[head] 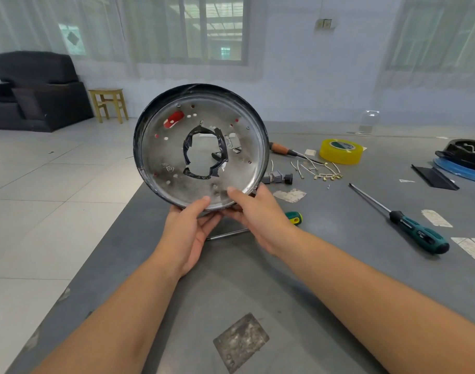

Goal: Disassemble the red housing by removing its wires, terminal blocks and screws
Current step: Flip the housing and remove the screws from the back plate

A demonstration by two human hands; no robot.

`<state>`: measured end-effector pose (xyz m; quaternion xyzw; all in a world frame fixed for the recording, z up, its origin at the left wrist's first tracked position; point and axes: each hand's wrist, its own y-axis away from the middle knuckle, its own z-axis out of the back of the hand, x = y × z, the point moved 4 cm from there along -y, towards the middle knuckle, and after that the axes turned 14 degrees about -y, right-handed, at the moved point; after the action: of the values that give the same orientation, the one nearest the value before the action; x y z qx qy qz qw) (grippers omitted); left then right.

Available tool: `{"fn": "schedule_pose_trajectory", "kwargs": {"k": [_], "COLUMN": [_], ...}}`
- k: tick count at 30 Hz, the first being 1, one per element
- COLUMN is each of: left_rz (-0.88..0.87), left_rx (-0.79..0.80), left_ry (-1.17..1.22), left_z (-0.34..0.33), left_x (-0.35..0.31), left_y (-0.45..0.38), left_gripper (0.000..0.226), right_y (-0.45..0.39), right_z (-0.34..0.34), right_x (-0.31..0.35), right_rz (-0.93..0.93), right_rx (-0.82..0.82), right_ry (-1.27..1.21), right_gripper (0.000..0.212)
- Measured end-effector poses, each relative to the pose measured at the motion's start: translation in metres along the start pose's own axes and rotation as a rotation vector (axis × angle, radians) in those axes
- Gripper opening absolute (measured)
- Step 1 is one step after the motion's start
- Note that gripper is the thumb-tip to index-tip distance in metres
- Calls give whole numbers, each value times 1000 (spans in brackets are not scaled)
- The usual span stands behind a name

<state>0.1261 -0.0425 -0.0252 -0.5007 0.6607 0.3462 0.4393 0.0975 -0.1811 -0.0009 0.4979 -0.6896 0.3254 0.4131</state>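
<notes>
I hold the round housing upright above the grey table, its silvery inner face toward me. Red shows through its small holes and one slot. Black tape rings the ragged central opening. My left hand grips the bottom rim, thumb on the inner face. My right hand grips the rim beside it, thumb inside too. Removed wires with brass terminals lie on the table to the right, next to small grey terminal blocks.
On the grey table lie a long green-handled screwdriver, a short green-yellow one behind my right hand, a wooden-handled tool, a yellow tape roll, paper scraps and black parts at the far right. Tiled floor lies left.
</notes>
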Motion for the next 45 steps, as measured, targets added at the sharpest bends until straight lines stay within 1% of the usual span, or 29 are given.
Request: {"fn": "schedule_pose_trajectory", "kwargs": {"k": [1, 2, 3, 5, 7, 8, 9, 10, 12, 14, 16, 19, 22, 29, 32, 38, 42, 45], "left_rz": [4, 5, 7, 23, 47, 58, 65, 69, 72, 67, 58, 41, 36, -22, -57, -90, -81, -76], "left_rx": [-22, -41, -60, -103, -134, -146, -157, -165, -175, -182, -189, -210, -253, -291, -299, -281, -291, -305], "left_ry": [29, 58, 80, 97, 96, 92, 86, 83, 81, 77, 76, 85, 91, 103, 75, 34, 32, 39], "left_z": [2, 4, 6, 9, 11, 11, 12, 11, 11, 11, 11, 13, 17, 19, 17, 14, 14, 14], "left_x": [0, 0, 0, 1, 2, 3, 3, 3, 3, 2, 1, 1, 2, 3, 2, 1, 2, 2], "left_y": [-1, -1, -2, -4, -6, -6, -6, -6, -6, -5, -4, -3, -6, -9, -7, -5, -6, -6], "left_gripper": [37, 34, 31, 28, 30, 31, 32, 33, 34, 36, 38, 40, 43, 54, 49, 49, 47, 51], "right_y": [1, 3, 5, 11, 16, 18, 19, 19, 20, 21, 21, 21, 23, 22, 22, 21, 21, 21], "right_z": [5, 13, 23, 45, 65, 74, 83, 90, 99, 98, 96, 99, 104, 114, 115, 116, 115, 115], "right_x": [5, 12, 19, 32, 40, 40, 39, 37, 35, 36, 35, 35, 37, 39, 40, 38, 38, 38], "right_rz": [26, 74, 141, 314, 456, 477, 468, 435, 360, 391, 450, 456, 464, 481, 470, 450, 450, 451], "right_rx": [23, 23, 6, -4, 51, 102, 165, 230, 323, 369, 413, 450, 418, 249, 213, 215, 219, 223], "right_ry": [111, 261, 432, 775, 1192, 1390, 1531, 1595, 1527, 1443, 1412, 1365, 1301, 1216, 1187, 1201, 1199, 1191], "right_gripper": [22, 17, 21, 37, 42, 43, 43, 43, 38, 33, 30, 27, 28, 30, 30, 31, 32, 32]}}
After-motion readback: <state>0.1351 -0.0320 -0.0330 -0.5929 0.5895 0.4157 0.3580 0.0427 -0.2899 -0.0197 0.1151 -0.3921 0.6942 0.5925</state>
